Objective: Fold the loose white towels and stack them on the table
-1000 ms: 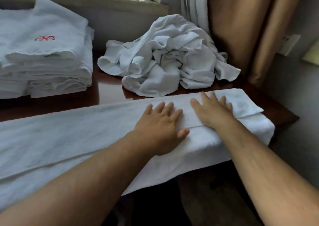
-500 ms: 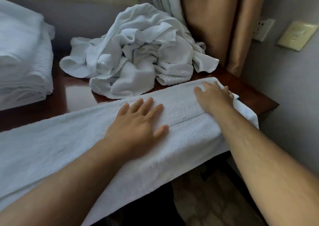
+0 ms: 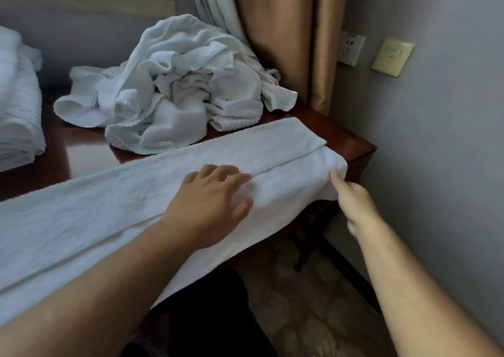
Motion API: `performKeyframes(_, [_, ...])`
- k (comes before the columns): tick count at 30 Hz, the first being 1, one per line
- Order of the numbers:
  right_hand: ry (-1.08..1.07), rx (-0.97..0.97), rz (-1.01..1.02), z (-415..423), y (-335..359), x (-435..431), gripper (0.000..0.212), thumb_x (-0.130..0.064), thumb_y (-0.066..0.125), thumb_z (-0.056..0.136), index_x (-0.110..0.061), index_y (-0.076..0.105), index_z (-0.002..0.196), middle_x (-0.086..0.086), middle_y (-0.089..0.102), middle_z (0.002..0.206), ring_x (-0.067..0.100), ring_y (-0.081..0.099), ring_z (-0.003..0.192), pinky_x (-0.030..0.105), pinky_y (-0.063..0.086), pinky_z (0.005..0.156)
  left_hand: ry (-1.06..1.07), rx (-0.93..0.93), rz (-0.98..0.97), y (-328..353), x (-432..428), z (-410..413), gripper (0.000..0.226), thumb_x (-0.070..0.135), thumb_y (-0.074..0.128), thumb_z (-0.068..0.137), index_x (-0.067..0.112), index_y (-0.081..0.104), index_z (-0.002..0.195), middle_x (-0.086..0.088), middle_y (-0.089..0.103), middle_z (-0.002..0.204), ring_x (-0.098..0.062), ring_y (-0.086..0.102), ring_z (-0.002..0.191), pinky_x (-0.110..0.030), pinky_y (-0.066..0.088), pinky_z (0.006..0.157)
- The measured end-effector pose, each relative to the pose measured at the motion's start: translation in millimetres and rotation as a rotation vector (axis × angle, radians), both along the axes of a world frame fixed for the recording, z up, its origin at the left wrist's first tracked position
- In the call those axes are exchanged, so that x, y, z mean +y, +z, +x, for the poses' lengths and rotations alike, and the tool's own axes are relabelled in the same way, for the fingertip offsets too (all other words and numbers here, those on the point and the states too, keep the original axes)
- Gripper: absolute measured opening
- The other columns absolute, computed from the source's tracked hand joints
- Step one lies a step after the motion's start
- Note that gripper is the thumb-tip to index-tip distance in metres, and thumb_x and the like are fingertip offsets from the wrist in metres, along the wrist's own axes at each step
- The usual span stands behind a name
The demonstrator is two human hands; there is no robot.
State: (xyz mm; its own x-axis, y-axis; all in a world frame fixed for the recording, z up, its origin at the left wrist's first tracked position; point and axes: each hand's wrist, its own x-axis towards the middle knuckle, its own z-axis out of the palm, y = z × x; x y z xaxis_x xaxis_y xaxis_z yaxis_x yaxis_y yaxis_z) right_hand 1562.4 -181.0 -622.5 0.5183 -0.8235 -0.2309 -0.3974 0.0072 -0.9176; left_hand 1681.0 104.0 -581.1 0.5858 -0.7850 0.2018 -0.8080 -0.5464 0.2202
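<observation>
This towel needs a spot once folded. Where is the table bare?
The table is bare between the folded stack and the loose pile, and at its right corner by the curtain. The pile crowds the back; the long towel covers the front.

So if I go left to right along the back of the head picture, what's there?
First the folded towel stack → loose towel pile → tan curtain → wall socket → light switch.

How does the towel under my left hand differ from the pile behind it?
The towel lies flat in a long folded strip; the pile is a crumpled heap. The towel overhangs the front edge of the table; the pile sits wholly on it. Both are white.
</observation>
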Motion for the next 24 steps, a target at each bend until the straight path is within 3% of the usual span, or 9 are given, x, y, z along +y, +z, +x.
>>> performKeyframes(3, [0.023, 0.007, -0.090, -13.2, -1.0, -5.6, 0.059, -0.074, 0.060, 0.076, -0.017, 0.063, 0.093, -0.007, 0.065, 0.095, 0.015, 0.060, 0.091, 0.033, 0.044, 0.073, 0.001, 0.016, 0.010, -1.8, 2.2, -2.0, 0.059, 0.067, 0.025, 0.092, 0.045, 0.043, 0.144, 0.017, 0.037, 0.154, -0.012, 0.029, 0.141, -0.038, 0.027, 0.113])
performKeyframes(7, [-0.018, -0.168, -0.199, -15.1, 21.5, -3.4, 0.044, -0.045, 0.063, 0.063, -0.032, 0.061, 0.105, 0.000, 0.072, 0.101, 0.016, 0.070, 0.075, 0.030, 0.051, 0.053, 0.002, 0.061, 0.004, -0.1, 5.0, 2.6, 0.052, 0.065, 0.033, 0.095, 0.047, 0.046, 0.142, 0.018, 0.036, 0.154, -0.012, 0.029, 0.141, -0.039, 0.028, 0.113])
performKeyframes(10, [0.046, -0.326, -0.234, -6.5, 48.2, 0.8, 0.040, -0.030, 0.066, 0.075, -0.053, 0.061, 0.107, -0.005, 0.066, 0.123, 0.017, 0.068, 0.094, 0.031, 0.059, 0.065, 0.001, 0.116, 0.001, 5.8, 4.3, 0.9, 0.048, 0.065, 0.033, 0.097, 0.048, 0.050, 0.138, 0.018, 0.038, 0.153, -0.013, 0.029, 0.141, -0.039, 0.027, 0.112])
performKeyframes(13, [0.186, -0.478, -0.014, 4.5, 72.6, 4.1, 0.025, -0.025, 0.065, 0.085, -0.031, 0.076, 0.107, 0.001, 0.077, 0.104, 0.018, 0.073, 0.085, 0.032, 0.053, 0.069, -0.039, 0.254, -0.111, 20.1, 3.6, -8.4, 0.066, 0.081, 0.022, 0.088, 0.046, 0.056, 0.132, 0.019, 0.048, 0.143, -0.009, 0.034, 0.134, -0.037, 0.031, 0.108])
performKeyframes(15, [0.271, -0.522, 0.117, 10.9, 89.4, 3.7, 0.026, -0.021, 0.056, 0.093, -0.019, 0.072, 0.114, 0.007, 0.077, 0.107, 0.019, 0.074, 0.088, 0.031, 0.049, 0.072, -0.090, 0.267, -0.108, 30.4, 1.3, -16.3, 0.074, 0.090, 0.028, 0.079, 0.044, 0.055, 0.131, 0.022, 0.050, 0.129, -0.004, 0.039, 0.122, -0.034, 0.038, 0.101])
performKeyframes(18, [0.449, -0.528, 0.169, 20.5, 111.1, 0.4, 0.034, -0.011, 0.044, 0.090, -0.014, 0.063, 0.118, 0.008, 0.075, 0.116, 0.019, 0.073, 0.097, 0.028, 0.048, 0.066, -0.123, 0.210, -0.010, 39.9, -6.1, -21.8, 0.047, 0.072, 0.051, 0.085, 0.034, 0.061, 0.111, 0.019, 0.057, 0.102, -0.006, 0.054, 0.098, -0.026, 0.046, 0.078])
performKeyframes(20, [0.469, -0.412, -0.028, 29.6, 118.0, -1.3, 0.024, -0.008, 0.047, 0.096, -0.017, 0.064, 0.111, 0.001, 0.078, 0.104, 0.013, 0.072, 0.088, 0.028, 0.045, 0.064, -0.086, 0.247, -0.032, 44.4, -9.0, -16.4, 0.023, 0.049, 0.056, 0.096, 0.028, 0.063, 0.090, 0.014, 0.058, 0.082, -0.008, 0.058, 0.080, -0.024, 0.039, 0.063])
performKeyframes(22, [0.378, -0.219, -0.390, 39.8, 117.9, -6.5, 0.014, -0.021, 0.056, 0.099, -0.021, 0.070, 0.098, -0.004, 0.077, 0.086, 0.009, 0.069, 0.077, 0.032, 0.046, 0.067, 0.001, 0.344, -0.084, 50.5, -8.0, -4.1, 0.031, 0.042, 0.053, 0.101, 0.024, 0.055, 0.075, 0.009, 0.055, 0.070, -0.008, 0.054, 0.067, -0.027, 0.034, 0.057])
performKeyframes(24, [0.259, -0.033, -0.693, 50.5, 111.7, -12.7, 0.024, -0.038, 0.059, 0.098, -0.021, 0.074, 0.092, 0.000, 0.074, 0.092, 0.019, 0.066, 0.092, 0.039, 0.052, 0.081, 0.099, 0.394, -0.136, 59.2, -7.6, 11.2, 0.038, 0.039, 0.051, 0.103, 0.020, 0.051, 0.071, 0.006, 0.051, 0.066, -0.012, 0.050, 0.064, -0.029, 0.032, 0.056])
